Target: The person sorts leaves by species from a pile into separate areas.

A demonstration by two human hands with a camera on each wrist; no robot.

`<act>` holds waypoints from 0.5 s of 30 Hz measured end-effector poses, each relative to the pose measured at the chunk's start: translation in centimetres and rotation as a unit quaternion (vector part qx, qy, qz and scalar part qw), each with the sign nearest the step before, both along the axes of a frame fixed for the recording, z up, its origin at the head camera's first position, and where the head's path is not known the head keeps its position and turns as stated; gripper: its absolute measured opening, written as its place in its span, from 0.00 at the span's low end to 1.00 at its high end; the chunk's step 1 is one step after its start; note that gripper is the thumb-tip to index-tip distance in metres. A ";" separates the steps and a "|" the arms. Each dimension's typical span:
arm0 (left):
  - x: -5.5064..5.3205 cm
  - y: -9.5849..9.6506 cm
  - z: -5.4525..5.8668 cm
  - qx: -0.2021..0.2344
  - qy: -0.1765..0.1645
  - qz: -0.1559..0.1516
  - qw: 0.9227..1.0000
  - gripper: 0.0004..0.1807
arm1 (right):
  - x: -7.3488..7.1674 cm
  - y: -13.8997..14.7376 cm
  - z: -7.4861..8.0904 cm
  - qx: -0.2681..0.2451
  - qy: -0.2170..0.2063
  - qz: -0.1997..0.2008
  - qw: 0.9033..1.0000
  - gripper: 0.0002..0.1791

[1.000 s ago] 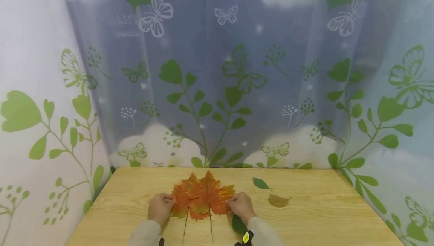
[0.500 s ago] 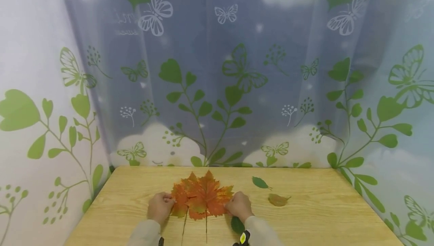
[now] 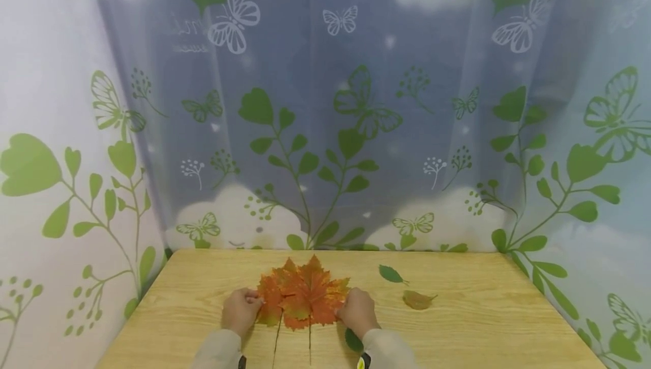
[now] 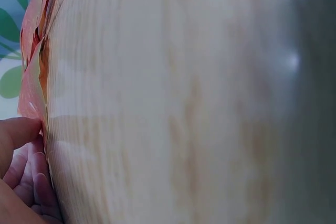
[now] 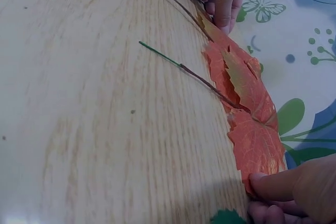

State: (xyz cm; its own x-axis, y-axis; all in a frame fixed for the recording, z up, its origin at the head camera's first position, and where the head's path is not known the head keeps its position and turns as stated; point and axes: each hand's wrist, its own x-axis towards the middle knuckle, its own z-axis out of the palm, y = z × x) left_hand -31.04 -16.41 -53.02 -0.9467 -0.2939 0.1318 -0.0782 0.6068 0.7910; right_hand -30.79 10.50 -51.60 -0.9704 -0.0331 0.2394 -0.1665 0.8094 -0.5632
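Orange-red maple leaves [image 3: 310, 295] with yellow-green patches lie overlapped on the wooden table. Two thin dark stems [image 5: 205, 82] point from them toward the front edge, one with a green tip. At the left edge, my left hand [image 3: 240, 311] pinches a leaf between thumb and fingers; the left wrist view shows the thumb [image 4: 21, 129] on the leaf margin. My right hand [image 3: 358, 311] pinches the right edge, its thumb [image 5: 275, 184] lying on top of the leaf in the right wrist view. A dark green leaf [image 3: 353, 341] sits partly hidden under the right wrist.
Right of the maple leaves lie a small green leaf [image 3: 390, 273] and a brownish-yellow leaf [image 3: 418, 300]. The wooden table [image 3: 458, 335] ends at a printed curtain [image 3: 432, 160] with butterflies and plants, which also stands along both sides.
The right-hand stem has swung slightly left and now points straighter toward the front. My right hand has shifted a little left with the leaf edge. The left hand stays put.
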 end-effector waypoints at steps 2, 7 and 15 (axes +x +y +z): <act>-0.1 0.0 -0.1 -0.001 -0.002 0.001 1.000 0.08 | 0.1 -0.1 0.0 0.006 0.013 0.002 1.000 0.28; -0.2 0.0 -0.1 0.003 -0.012 0.005 1.000 0.07 | 0.2 -0.4 0.2 0.030 0.033 0.008 0.999 0.32; 0.1 0.2 0.2 0.004 -0.012 0.002 1.000 0.07 | 0.9 -0.8 0.8 0.053 0.022 0.016 0.998 0.31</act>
State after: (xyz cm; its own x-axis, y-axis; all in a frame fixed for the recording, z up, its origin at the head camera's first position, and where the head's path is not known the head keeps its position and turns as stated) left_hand -30.98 -16.25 -52.80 -0.9483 -0.2992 0.1062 -0.1007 0.6006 0.7932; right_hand -29.88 9.69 -50.80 -0.9572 -0.0906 0.2748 -0.2149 0.8584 -0.4657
